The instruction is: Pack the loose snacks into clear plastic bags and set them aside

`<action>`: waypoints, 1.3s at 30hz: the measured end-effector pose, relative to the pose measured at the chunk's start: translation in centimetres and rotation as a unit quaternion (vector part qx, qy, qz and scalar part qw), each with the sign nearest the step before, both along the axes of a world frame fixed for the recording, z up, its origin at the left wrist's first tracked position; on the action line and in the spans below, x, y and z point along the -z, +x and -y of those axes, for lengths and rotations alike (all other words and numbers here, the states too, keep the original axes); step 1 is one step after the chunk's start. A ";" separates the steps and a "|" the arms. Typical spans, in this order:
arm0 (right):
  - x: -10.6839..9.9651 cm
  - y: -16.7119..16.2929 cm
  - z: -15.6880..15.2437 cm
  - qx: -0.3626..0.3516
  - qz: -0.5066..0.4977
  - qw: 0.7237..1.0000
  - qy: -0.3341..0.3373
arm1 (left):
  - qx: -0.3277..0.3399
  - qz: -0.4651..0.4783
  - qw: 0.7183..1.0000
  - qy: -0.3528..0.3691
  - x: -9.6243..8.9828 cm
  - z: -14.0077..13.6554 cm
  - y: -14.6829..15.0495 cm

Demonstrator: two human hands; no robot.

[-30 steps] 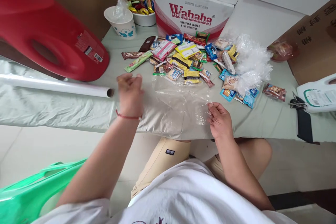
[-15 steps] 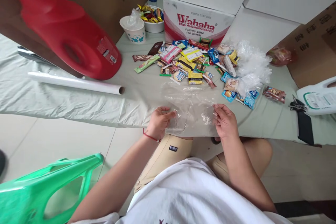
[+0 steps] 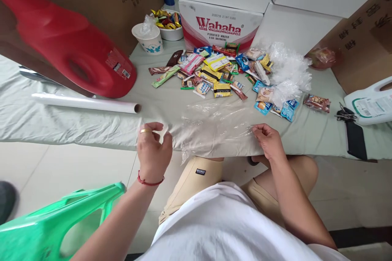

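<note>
A clear plastic bag (image 3: 217, 130) lies spread near the front edge of the cloth-covered table (image 3: 165, 106). My right hand (image 3: 268, 140) pinches its right edge between thumb and fingertips. My left hand (image 3: 154, 147), with a ring and a red cord bracelet, hovers left of the bag, apart from it. Its fingers are curved and parted, with nothing visible in them. Beyond the bag is a heap of small wrapped snacks (image 3: 211, 74). Right of that heap sits a pile of crumpled clear plastic bags (image 3: 286, 74), with blue snack packets (image 3: 289, 110) at its foot.
A red jug (image 3: 76, 49) and a white roll (image 3: 85, 103) lie at left. Behind stand a paper cup (image 3: 149, 41), a bowl of sweets (image 3: 171, 32) and a Wahaha carton (image 3: 220, 28). Keys (image 3: 346, 113), a phone (image 3: 355, 140) and a white bottle (image 3: 372, 104) are at right.
My left hand has let go of the bag's left side and moved left. My right hand keeps its pinch, and the bag lies flatter. The view has shifted slightly.
</note>
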State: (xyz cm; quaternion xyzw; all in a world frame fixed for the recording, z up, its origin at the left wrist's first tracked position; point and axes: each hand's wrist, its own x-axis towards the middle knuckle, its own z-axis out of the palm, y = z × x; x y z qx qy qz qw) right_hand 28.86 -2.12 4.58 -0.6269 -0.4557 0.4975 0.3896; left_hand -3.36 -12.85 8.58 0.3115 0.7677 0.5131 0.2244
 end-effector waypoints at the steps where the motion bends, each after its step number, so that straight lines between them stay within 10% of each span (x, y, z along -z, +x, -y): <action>1: -0.1 -0.1 0.2 -0.005 0.010 1.000 0.006 | 0.005 -0.076 0.996 0.036 -0.9 -0.3 0.6; 5: -0.6 0.1 1.1 -0.024 0.034 0.999 0.009 | 0.245 -0.186 0.948 0.083 -2.1 -4.0 2.9; 9: -0.3 1.3 2.1 -0.018 0.037 0.999 -0.010 | 0.401 -0.240 0.882 -0.051 1.9 -8.7 4.3; 15: 0.8 5.9 3.7 -0.043 0.063 0.997 -0.021 | 0.398 -0.363 0.839 -0.082 7.4 -8.9 4.4; 21: -0.6 4.8 -0.2 -0.007 0.260 0.957 0.125 | 0.416 -0.390 0.817 -0.079 7.6 -8.3 4.7; 26: 1.5 0.1 -6.8 -0.085 0.300 0.945 0.102 | 0.448 -0.400 0.794 -0.092 7.2 -9.8 4.0; 34: -0.3 -0.2 -12.7 -0.125 0.484 0.852 0.155 | 0.477 -0.431 0.758 -0.107 7.1 -13.8 -0.3; 39: -3.2 -7.3 -16.2 -0.355 0.459 0.762 0.288 | 0.477 -0.445 0.751 -0.102 7.0 -13.5 -0.3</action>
